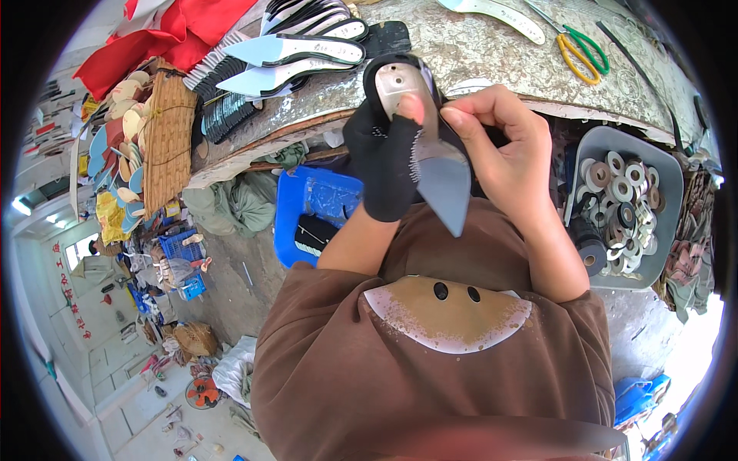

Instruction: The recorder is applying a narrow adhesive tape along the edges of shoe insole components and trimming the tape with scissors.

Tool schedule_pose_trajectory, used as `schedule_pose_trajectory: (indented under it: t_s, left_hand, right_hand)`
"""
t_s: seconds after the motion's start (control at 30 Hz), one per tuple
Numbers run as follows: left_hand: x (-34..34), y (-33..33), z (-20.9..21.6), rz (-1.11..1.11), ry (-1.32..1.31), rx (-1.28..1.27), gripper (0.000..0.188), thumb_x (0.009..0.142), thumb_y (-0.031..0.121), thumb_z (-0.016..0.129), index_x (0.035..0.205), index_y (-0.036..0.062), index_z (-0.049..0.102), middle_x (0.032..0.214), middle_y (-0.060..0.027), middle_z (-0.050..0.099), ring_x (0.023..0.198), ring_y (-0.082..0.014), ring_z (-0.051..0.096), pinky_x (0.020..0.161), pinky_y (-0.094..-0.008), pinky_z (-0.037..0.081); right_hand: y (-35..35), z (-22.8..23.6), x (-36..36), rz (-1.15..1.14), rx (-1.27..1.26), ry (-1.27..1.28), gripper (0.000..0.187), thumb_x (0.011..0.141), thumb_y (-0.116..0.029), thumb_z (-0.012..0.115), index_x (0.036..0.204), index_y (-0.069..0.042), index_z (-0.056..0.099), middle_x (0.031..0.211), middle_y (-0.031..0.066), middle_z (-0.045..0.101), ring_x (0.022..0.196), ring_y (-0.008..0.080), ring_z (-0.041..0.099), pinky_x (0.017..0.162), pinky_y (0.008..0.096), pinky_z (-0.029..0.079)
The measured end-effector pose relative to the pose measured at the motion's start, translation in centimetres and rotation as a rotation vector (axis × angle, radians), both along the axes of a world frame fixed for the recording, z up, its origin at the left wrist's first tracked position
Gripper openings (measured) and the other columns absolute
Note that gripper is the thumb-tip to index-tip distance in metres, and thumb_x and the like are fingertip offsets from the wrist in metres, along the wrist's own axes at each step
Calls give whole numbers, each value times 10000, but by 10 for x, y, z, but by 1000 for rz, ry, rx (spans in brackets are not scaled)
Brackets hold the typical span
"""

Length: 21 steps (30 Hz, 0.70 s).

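My left hand [384, 165], in a black glove that leaves the thumb tip bare, grips a shoe insole [446, 188] just above my lap, at the table's front edge. Its heel end is pale and shiny with small holes and a black rim; the pointed toe end is grey-blue. The left thumb presses on the pale face. With thumb and forefinger pinched together, my bare right hand [507, 150] meets the insole's right edge. Whether a thin strip lies between those fingertips I cannot tell. Similar insoles [300, 52] are piled on the table to the left.
Green-and-yellow scissors [582, 54] lie on the worn table [461, 54], with another insole [500, 15] nearby. At right stands a grey bin [669, 173] of tape rolls [626, 203]. A blue bin [288, 223] sits below the table edge at left, near a woven bamboo basket [169, 131].
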State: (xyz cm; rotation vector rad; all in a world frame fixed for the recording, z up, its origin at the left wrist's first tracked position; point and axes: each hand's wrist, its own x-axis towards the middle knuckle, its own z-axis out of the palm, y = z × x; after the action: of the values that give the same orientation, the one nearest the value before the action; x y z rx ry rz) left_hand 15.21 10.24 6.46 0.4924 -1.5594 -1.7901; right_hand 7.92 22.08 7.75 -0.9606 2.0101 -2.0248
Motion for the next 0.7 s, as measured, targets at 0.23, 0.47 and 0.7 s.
schedule_pose_trajectory:
  t_s: [0.23, 0.47, 0.7]
  left_hand:
    - [-16, 2, -16, -235, 77, 23, 447, 980, 210, 589, 1365, 1, 497, 1032, -47, 645, 893, -91, 587, 791, -235, 472]
    - [-20, 12, -15, -176, -84, 289, 200, 932, 171, 635, 909, -22, 682, 770, -34, 656, 687, -86, 592, 643, -244, 482]
    - [-19, 8, -14, -172, -228, 203, 234, 929, 225, 635, 888, -5, 654, 761, -86, 659, 676, -142, 639, 597, -255, 491]
  right_hand:
    - [-5, -5, -20, -107, 208, 482, 117, 811, -91, 701, 832, -56, 591, 789, 85, 537, 684, 308, 602, 561, 394, 468]
    - [7, -31, -15, -66, 263, 425, 129, 811, -131, 720, 843, -69, 610, 788, 70, 527, 654, 301, 600, 545, 395, 466]
    - [30, -64, -8, 46, 387, 520, 157, 785, -154, 731, 776, -71, 599, 796, 56, 517, 622, 276, 599, 523, 380, 481]
